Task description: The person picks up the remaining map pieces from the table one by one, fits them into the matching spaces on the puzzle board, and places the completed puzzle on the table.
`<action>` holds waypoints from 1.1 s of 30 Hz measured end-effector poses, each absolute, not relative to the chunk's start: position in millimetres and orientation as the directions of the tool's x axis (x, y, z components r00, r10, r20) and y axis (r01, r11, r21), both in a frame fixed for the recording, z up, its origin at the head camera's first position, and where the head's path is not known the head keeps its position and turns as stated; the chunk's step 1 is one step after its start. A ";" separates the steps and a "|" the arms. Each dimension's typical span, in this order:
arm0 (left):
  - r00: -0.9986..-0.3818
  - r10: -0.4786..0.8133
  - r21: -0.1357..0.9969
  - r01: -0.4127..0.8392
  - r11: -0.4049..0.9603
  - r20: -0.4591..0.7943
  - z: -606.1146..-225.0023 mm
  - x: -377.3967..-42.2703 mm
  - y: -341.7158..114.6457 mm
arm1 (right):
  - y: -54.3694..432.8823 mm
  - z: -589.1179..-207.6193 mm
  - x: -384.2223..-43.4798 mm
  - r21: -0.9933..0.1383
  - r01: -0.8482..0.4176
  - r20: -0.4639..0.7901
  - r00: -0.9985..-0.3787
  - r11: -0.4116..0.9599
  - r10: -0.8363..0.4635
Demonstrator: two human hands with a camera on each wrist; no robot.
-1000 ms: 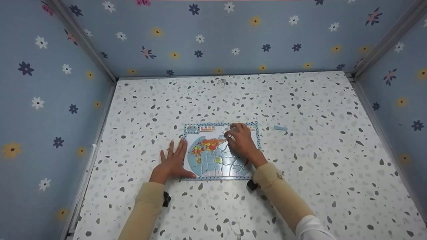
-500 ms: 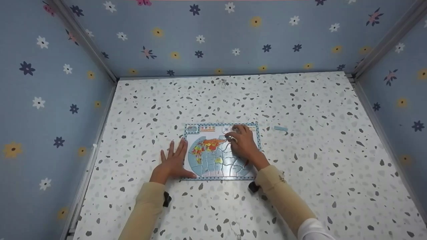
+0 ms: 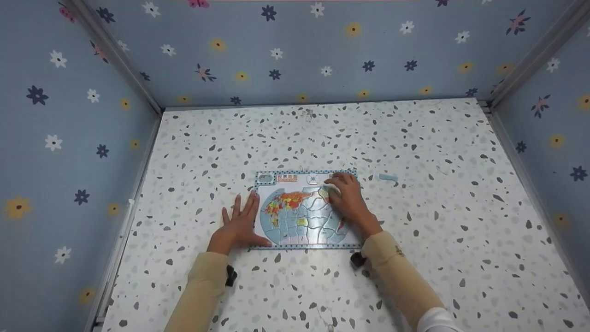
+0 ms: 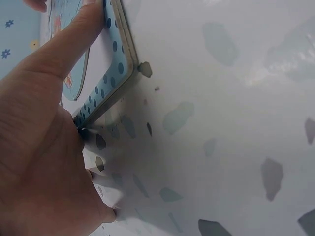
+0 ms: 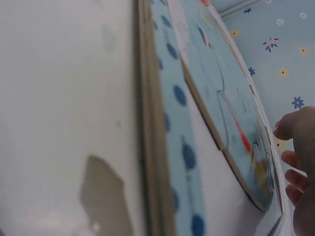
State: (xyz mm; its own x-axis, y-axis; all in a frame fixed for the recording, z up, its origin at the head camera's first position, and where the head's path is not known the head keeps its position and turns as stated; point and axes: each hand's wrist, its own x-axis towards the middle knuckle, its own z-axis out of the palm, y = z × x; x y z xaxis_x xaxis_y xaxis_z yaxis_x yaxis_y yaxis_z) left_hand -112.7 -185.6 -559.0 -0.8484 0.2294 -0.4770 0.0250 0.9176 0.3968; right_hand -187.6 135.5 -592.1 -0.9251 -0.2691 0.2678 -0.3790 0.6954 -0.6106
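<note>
A world-map jigsaw puzzle (image 3: 318, 216) in a blue dotted frame lies flat on the table. My left hand (image 3: 238, 229) rests along its left edge with fingers spread and straight, the thumb over the lower left corner. In the left wrist view, the thumb (image 4: 81, 37) lies across the dotted border. My right hand (image 3: 348, 198) is over the upper right of the map, fingers loosely bent and nothing visible held. The right wrist view shows its fingers (image 5: 295, 172) close over the far side of the map. The hand hides part of the map's right side.
A small light-blue puzzle piece (image 3: 387, 177) lies on the speckled table (image 3: 438, 221), right of the frame. Blue flowered panels (image 3: 304, 55) stand at the back and both sides.
My right hand has shifted right and slightly down, away from the map's upper middle, uncovering the compass picture and puzzle pieces beneath. My left hand has stayed in place.
</note>
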 end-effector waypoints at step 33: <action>-0.850 0.235 0.402 0.030 0.915 -0.472 -555.8 -111.2 -185.2 | 233.4 -584.7 -195.6 -0.618 0.057 0.094 -0.985 0.784 0.146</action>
State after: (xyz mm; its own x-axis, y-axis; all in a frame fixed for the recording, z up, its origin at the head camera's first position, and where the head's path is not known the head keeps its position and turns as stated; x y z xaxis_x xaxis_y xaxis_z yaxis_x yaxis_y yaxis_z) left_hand -111.2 -185.2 -555.8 -0.8498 0.2350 -0.4718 0.0300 0.9152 0.4019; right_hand -195.6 233.4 -584.7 -0.9847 0.1464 0.0944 0.0574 0.7844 -0.6176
